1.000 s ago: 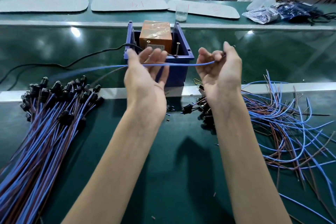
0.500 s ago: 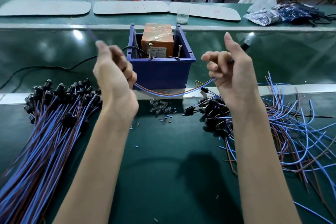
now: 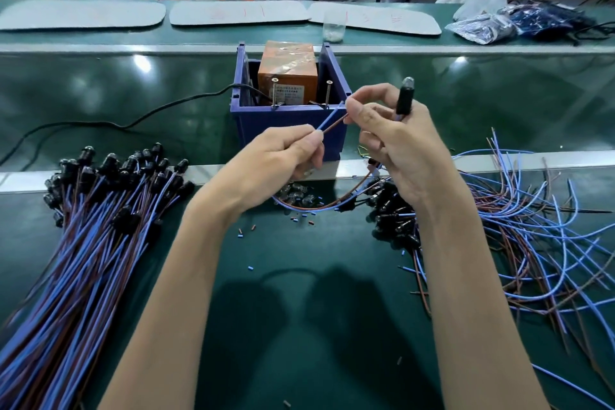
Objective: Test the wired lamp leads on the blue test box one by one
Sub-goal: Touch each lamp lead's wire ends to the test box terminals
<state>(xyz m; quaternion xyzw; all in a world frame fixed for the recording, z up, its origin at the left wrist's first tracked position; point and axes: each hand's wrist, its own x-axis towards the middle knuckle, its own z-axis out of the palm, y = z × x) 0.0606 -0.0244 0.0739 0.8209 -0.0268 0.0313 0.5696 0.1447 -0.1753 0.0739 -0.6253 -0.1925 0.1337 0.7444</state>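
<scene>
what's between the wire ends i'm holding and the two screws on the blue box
Nothing visible. The blue and brown wire ends, pinched between left hand and right hand, sit in front of the near rim of the blue test box; its two screws stand unobstructed just behind.

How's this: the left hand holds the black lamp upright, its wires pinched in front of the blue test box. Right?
No. In the head view the right hand holds the black lamp upright, not the left hand; its wires are pinched in front of the blue test box.
</scene>
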